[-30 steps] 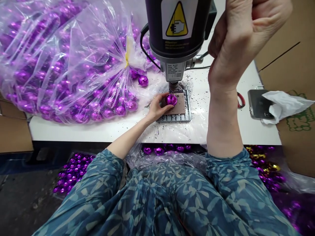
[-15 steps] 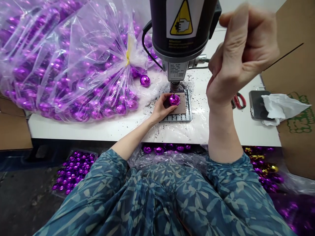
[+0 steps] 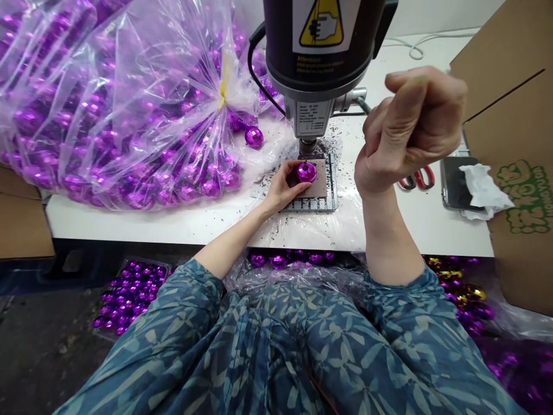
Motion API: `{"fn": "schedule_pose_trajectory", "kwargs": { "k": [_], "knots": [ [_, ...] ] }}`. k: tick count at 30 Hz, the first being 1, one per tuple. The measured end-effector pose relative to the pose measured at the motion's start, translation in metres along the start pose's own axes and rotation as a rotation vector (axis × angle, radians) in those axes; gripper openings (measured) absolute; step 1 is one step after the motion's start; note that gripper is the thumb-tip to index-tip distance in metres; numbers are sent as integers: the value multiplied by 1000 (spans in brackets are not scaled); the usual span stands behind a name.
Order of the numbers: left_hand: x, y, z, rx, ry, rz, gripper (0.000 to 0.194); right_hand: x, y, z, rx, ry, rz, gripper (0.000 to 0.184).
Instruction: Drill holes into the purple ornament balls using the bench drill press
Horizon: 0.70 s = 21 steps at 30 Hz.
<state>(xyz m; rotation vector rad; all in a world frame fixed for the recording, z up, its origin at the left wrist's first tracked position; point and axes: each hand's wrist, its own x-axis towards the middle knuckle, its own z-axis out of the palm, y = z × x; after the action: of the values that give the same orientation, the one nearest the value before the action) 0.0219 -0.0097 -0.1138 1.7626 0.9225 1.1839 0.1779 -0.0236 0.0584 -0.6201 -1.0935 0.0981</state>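
Observation:
My left hand (image 3: 283,187) pinches a shiny purple mirror-ball ornament (image 3: 307,172) between thumb and fingers. The ornament rests on a brown square board (image 3: 319,184) on the metal base plate (image 3: 332,199) of a drill press (image 3: 319,69). Straight above it, the thin bit (image 3: 306,160) under the chuck reaches the ornament's top; whether it has gone in I cannot tell. Raised at the right, my right hand (image 3: 412,127) is closed in a fist around the end of the press's metal lever (image 3: 363,104), most of which the fingers hide.
A large clear bag (image 3: 129,115) of purple balls fills the table's left, with one loose ball (image 3: 254,137) beside it. Red-handled scissors (image 3: 421,178), a dark phone (image 3: 458,183) with crumpled tissue (image 3: 488,187), and a cardboard box (image 3: 514,127) stand right. Dark shavings surround the base.
My right hand has come down and a little left, with the lever. My left hand keeps its hold on the ornament under the bit. The view has shifted slightly.

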Motion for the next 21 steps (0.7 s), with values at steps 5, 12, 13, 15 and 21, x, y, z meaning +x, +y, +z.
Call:
{"fn": "schedule_pose_trajectory", "kwargs": {
  "k": [5, 12, 13, 15, 21],
  "knots": [
    [1, -4, 0, 3, -7, 45, 66, -6, 10, -9, 115, -76, -134, 25],
    [0, -3, 0, -4, 10, 39, 66, -19, 28, -21, 68, -79, -188, 28],
    [0, -3, 0, -8, 10, 40, 65, -20, 27, -21, 63, -76, -190, 29],
    [0, -4, 1, -11, 9, 44, 65, -17, 19, -15, 69, -53, -183, 31],
    [-1, 0, 0, 73, 67, 57, 63, 43, -19, 19, 92, -70, 86, 21]
  ]
}}
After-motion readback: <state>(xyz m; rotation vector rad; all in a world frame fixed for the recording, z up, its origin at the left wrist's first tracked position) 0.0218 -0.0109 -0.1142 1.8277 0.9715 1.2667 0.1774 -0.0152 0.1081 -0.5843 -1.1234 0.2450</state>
